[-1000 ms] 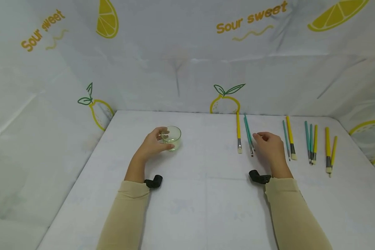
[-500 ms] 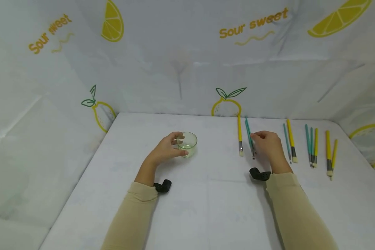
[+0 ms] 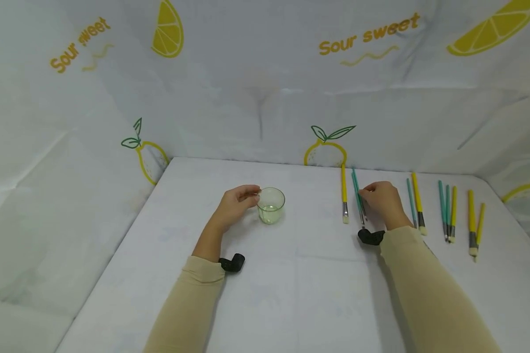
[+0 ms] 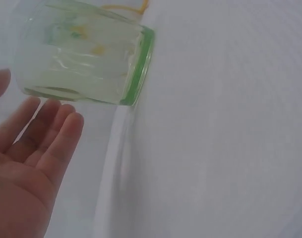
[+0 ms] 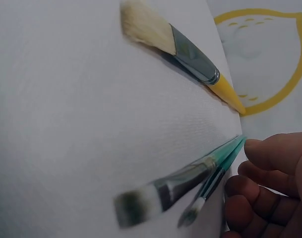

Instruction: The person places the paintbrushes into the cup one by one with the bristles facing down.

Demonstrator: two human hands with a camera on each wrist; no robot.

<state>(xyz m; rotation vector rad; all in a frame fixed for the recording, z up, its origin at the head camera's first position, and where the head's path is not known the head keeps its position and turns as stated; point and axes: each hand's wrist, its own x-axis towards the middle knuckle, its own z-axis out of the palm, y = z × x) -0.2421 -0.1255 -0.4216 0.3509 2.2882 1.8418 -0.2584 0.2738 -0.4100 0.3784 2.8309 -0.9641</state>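
A clear greenish glass [image 3: 271,206] stands upright on the white table, left of the middle. My left hand [image 3: 235,206] is beside its left side, fingers loosely extended; in the left wrist view the glass [image 4: 86,54] rises just past the fingertips of that hand [image 4: 31,158], not gripped. Further right, my right hand [image 3: 385,203] is at two teal paintbrushes [image 3: 357,189] lying close together. In the right wrist view, thumb and curled fingers of the hand [image 5: 270,183] pinch at a teal-handled paintbrush [image 5: 190,181]; the exact contact is partly hidden.
A yellow paintbrush [image 3: 344,189] lies left of the teal pair, bristles toward me. Right of my right hand lie several more: a yellow brush [image 3: 417,196] with a teal one, a mixed cluster [image 3: 447,211], and two yellow brushes [image 3: 472,215]. A lemon-print cloth [image 3: 212,98] hangs behind.
The glass moved right with my left hand, whose fingers have since let go and drawn to its left side. My right hand has closed in on the teal paintbrushes. The view has shifted slightly.
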